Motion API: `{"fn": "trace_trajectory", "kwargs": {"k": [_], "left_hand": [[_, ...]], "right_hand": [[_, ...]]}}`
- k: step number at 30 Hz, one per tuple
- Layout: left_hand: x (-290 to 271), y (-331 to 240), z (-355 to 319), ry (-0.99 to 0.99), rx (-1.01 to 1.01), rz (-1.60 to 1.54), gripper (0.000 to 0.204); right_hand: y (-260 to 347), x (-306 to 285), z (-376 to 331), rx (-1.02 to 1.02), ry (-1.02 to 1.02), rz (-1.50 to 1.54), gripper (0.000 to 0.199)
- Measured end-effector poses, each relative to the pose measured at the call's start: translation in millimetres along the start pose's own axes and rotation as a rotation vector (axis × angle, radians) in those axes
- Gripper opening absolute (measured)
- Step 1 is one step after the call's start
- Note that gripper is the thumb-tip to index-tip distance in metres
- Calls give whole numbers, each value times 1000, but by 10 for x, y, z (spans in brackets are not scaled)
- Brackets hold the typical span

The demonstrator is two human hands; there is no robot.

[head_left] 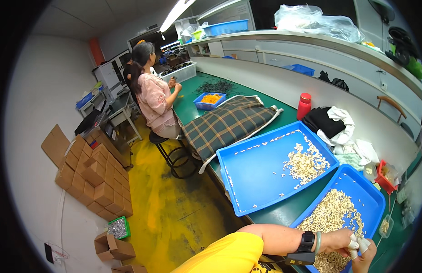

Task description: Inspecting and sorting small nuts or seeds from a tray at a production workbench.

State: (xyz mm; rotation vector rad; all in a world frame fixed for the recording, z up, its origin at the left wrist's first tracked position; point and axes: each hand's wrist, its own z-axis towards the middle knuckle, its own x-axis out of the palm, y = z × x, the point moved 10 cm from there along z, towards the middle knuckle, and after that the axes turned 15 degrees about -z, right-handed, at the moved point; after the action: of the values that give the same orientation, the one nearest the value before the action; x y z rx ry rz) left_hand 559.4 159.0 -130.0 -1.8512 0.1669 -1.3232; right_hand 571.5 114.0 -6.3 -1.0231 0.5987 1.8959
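Note:
Over the near blue tray, my left hand and my right hand meet with fingertips pinched close together. White coverings wrap some of the fingers. Whatever lies between the fingertips is too small or hidden to make out. My left wrist wears a black band with a dark box and a pale bracelet. Beneath the hands, the tray holds a heap of small pale tan cylindrical pieces. A larger blue tray beside it carries a smaller pile of similar pieces toward its right side.
Plaid cloth covers the green table beyond the trays. A red bottle, bundled black and white cloth, a red bin and a small clear tub stand nearby. A co-worker sits farther along; cardboard boxes line the left wall.

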Motion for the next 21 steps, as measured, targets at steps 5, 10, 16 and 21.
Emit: {"fn": "trace_trajectory", "kwargs": {"k": [5, 10, 16, 21], "left_hand": [[-4, 47, -68, -39, -114, -59, 12], [55, 97, -80, -21, -190, -115, 11], [224, 253, -129, 83, -306, -155, 11], [53, 285, -115, 54, -317, -100, 12]], "right_hand": [[-79, 39, -27, 25, 52, 55, 27], [-107, 69, -34, 3, 120, 63, 25], [57, -99, -155, -107, -105, -9, 30], [-74, 62, -75, 5, -39, 127, 25]]}}
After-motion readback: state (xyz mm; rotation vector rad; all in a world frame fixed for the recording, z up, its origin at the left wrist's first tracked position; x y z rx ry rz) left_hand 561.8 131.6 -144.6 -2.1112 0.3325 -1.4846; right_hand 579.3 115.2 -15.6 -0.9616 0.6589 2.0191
